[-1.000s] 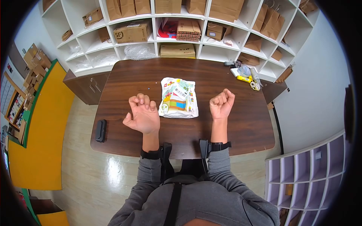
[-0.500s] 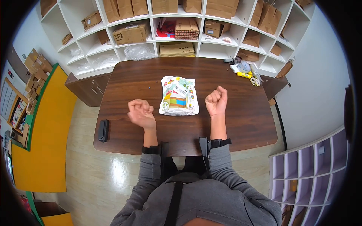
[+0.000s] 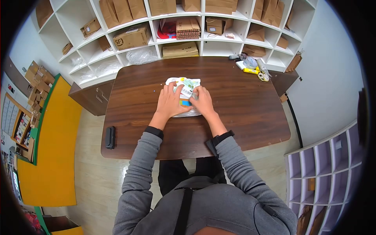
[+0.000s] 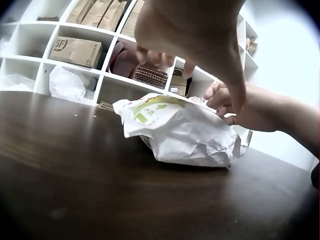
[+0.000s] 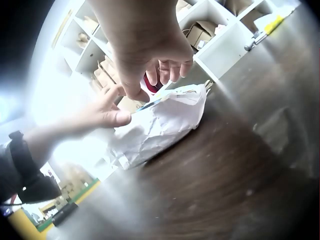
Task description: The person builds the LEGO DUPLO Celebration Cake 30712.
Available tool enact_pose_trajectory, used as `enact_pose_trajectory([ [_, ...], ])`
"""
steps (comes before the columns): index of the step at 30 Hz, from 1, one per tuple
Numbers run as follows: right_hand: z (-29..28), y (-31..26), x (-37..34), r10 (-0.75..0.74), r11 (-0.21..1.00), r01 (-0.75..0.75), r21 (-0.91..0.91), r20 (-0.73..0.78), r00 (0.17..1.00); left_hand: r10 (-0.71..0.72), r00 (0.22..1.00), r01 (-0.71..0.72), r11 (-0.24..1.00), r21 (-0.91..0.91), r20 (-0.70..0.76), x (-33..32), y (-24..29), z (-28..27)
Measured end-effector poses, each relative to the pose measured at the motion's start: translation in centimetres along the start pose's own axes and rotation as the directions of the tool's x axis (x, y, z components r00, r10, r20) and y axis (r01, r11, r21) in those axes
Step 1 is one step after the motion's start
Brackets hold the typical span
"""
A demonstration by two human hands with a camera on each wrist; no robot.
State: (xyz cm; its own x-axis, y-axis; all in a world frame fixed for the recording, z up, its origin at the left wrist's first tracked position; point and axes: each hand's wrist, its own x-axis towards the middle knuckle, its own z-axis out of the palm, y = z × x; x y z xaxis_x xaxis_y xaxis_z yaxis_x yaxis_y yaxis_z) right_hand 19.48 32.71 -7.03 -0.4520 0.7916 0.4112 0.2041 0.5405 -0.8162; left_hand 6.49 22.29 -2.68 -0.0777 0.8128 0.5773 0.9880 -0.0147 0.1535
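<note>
A white plastic packet with colourful printing and a barcode label lies on the dark wooden table. My left hand is over its left side, fingers spread and pointing away from me. Over the right side is my right hand, its fingers bent and its thumb towards the middle. In the left wrist view the packet looks bulky and crumpled, with the left hand arched above it. The right wrist view has the right thumb right at the packet's top. Both hands hide much of the print.
A black case lies at the table's left edge. Tape rolls and a yellow tube lie at the far right corner. Behind the table stands a white shelf with paper bags and cartons. A yellow counter is at the left.
Both hands have moved forward and inward from the packet's two sides to over it. The left palm, turned up before, now faces down; the right fist has loosened.
</note>
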Motion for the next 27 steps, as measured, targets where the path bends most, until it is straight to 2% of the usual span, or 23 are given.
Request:
enact_pose_trajectory([
  [1,0.1,0.3,-0.1,-0.114,0.983,0.12,-0.138,0.048,0.992,-0.006,0.988,-0.013,0.992,0.129,0.153,-0.1,-0.1,-0.5],
  [2,0.1,0.5,-0.2,-0.218,0.933,0.241,-0.267,0.113,0.969,-0.006,0.988,-0.015,0.991,0.131,0.155,-0.5,-0.4,-0.6],
  [3,-0.2,0.7,-0.1,-0.219,0.934,0.242,-0.264,0.112,0.969,-0.007,0.971,-0.039,0.982,0.186,0.24,-0.8,-0.6,-0.6],
  [4,-0.5,0.9,0.0,-0.227,0.929,0.279,-0.243,0.22,0.949,-0.013,0.946,-0.068,0.969,0.238,0.323,-1.2,-0.9,-0.7],
  [5,-0.9,0.6,0.0,-0.233,0.924,0.314,-0.22,0.328,0.916,-0.015,0.946,-0.067,0.969,0.239,0.325,-1.5,-1.1,-0.9],
  [6,-1.3,0.4,-0.2,-0.232,0.924,0.313,-0.219,0.328,0.916,-0.05,0.93,-0.065,0.953,0.297,0.364,-1.8,-1.3,-1.2],
  [8,-2.6,-0.2,-0.8,-0.105,0.845,0.346,-0.407,0.509,0.854,-0.079,0.912,-0.073,0.934,0.35,0.403,-2.3,-1.9,-1.6],
  [12,-5.2,0.1,-0.9,-0.033,0.769,0.402,-0.496,0.598,0.801,-0.065,0.909,-0.113,0.912,0.394,0.412,-3.6,-4.4,-2.6],
  [14,-6.1,0.5,-0.7,0.012,0.639,0.491,-0.592,0.645,0.764,-0.056,0.925,-0.108,0.91,0.4,0.377,-4.2,-5.2,-2.4],
  [16,-6.5,1.1,-0.3,0.006,0.634,0.488,-0.599,0.635,0.772,-0.031,0.928,-0.122,0.917,0.38,0.372,-4.2,-5.7,-2.0],
  [18,-6.9,1.2,0.3,-0.056,0.563,0.546,-0.621,0.63,0.775,-0.131,0.927,0.028,0.959,0.282,0.352,-4.1,-6.4,-1.5],
  [19,-7.0,1.1,0.6,-0.034,0.532,0.554,-0.641,0.637,0.77,-0.167,0.917,0.068,0.96,0.272,0.362,-4.1,-6.7,-1.3],
  [20,-7.1,1.3,1.0,-0.035,0.528,0.555,-0.643,0.636,0.771,-0.166,0.919,0.068,0.96,0.271,0.359,-4.3,-7.1,-1.0],
  [22,-7.2,1.7,1.7,-0.05,0.426,0.561,-0.709,0.601,0.798,-0.158,0.951,0.098,0.969,0.226,0.266,-4.6,-8.0,-0.3],
  [23,-7.3,2.2,2.0,-0.049,0.424,0.56,-0.711,0.6,0.799,-0.166,0.95,0.103,0.966,0.237,0.265,-4.7,-8.4,0.0],
  [24,-7.3,2.6,2.3,-0.051,0.428,0.507,-0.749,0.54,0.84,-0.165,0.95,0.102,0.966,0.236,0.265,-4.8,-8.8,0.4],
  [25,-7.3,3.1,2.4,-0.052,0.431,0.452,-0.781,0.478,0.877,-0.193,0.961,0.146,0.963,0.227,0.199,-4.8,-9.3,0.7],
  [26,-7.2,3.4,2.5,-0.053,0.432,0.452,-0.78,0.479,0.876,-0.221,0.966,0.19,0.958,0.217,0.131,-4.7,-9.5,0.7],
  [27,-7.1,3.7,2.5,0.013,0.474,0.33,-0.816,0.381,0.924,-0.373,0.916,0.318,0.9,0.299,0.149,-4.5,-9.5,0.9],
])
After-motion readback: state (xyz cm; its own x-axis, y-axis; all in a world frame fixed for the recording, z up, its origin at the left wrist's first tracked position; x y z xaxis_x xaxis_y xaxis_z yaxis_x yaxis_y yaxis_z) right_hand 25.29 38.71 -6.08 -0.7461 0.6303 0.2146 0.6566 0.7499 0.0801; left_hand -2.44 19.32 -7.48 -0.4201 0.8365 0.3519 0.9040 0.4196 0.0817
